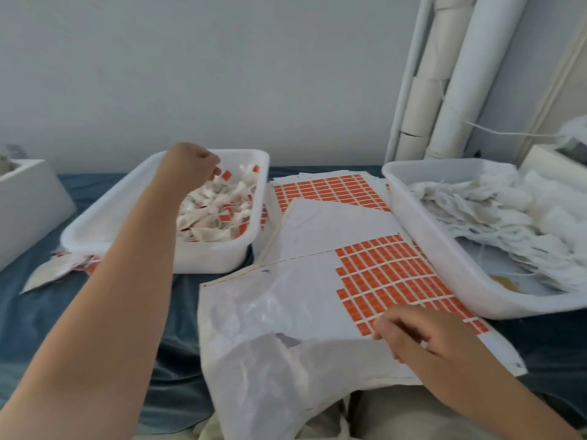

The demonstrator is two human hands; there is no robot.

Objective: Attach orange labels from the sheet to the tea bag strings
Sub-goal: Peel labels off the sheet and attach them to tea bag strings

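- Right hand: fingers curled, tips on the label sheet by its lowest orange labels; a pinch cannot be told.
- Right tub: plain tea bags.
- Left hand: over the left tub, pinching a labelled tea bag.
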